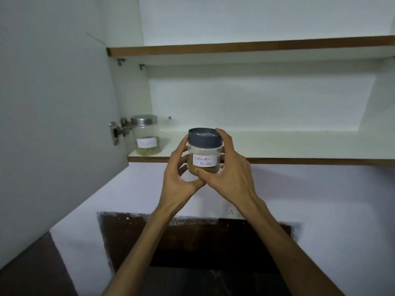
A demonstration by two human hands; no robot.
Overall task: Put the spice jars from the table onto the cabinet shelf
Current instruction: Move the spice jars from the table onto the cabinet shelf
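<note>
A clear jar (204,153) with a dark grey lid and a white label reading "Coriander Powder" is held up in front of the lower cabinet shelf's (288,146) brown front edge. My left hand (178,174) grips its left side and base. My right hand (227,169) wraps its right side, thumb across the lower front. A second clear jar (146,135) with a silver lid, a white label and greenish contents stands on the shelf's far left.
The open cabinet door (55,116) stands at the left, with a metal hinge (119,130) beside the silver-lidded jar. An upper shelf (256,47) runs above. Below the cabinet are a white wall with a socket (231,212) and a dark panel (192,242).
</note>
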